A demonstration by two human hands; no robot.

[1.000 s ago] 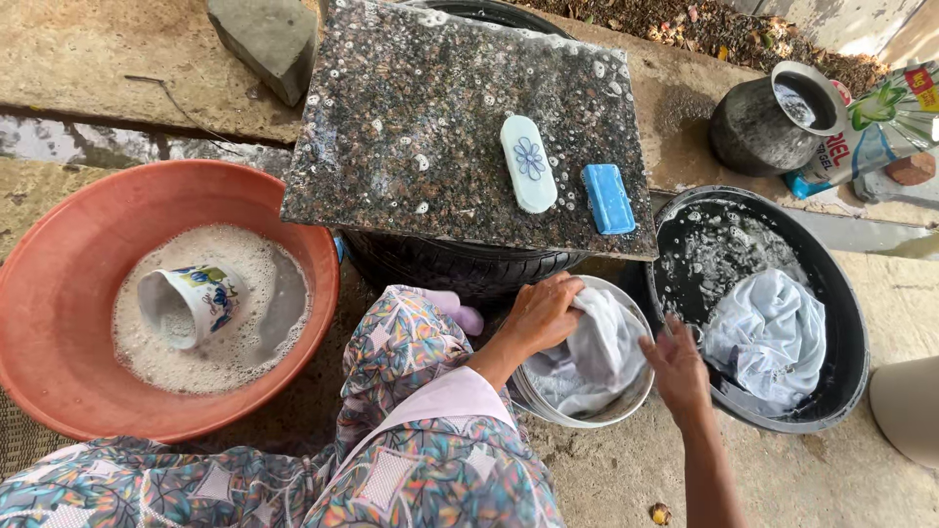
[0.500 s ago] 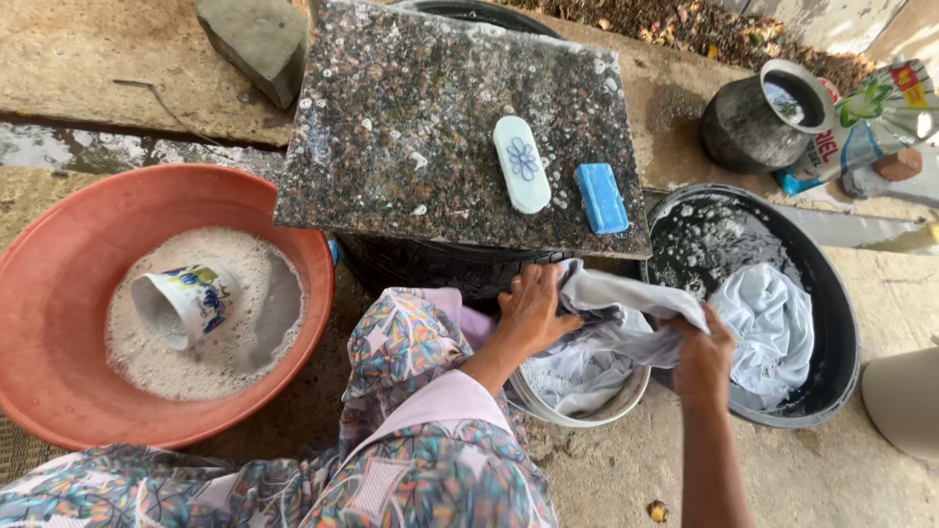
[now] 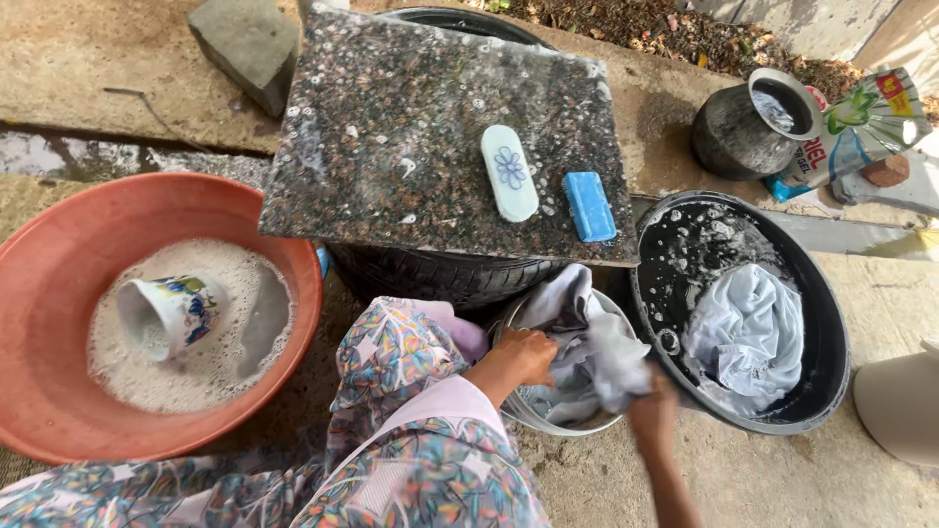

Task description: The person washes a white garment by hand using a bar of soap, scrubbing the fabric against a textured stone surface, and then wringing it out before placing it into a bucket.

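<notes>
Concrete ground (image 3: 782, 479), granite slab (image 3: 411, 127), both hands (image 3: 523, 357) gripping wet cloth (image 3: 597, 357)

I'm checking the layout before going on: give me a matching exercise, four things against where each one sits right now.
Things:
1. patterned mug
2. blue soap bar
3. pale cloth held by both hands
4. white garment

Places:
A. in the black tub, in water
B. on the speckled stone slab
C. lying on its side in the foamy orange basin
D. over the small metal bucket

Pairs: 1-C, 2-B, 3-D, 4-A
</notes>
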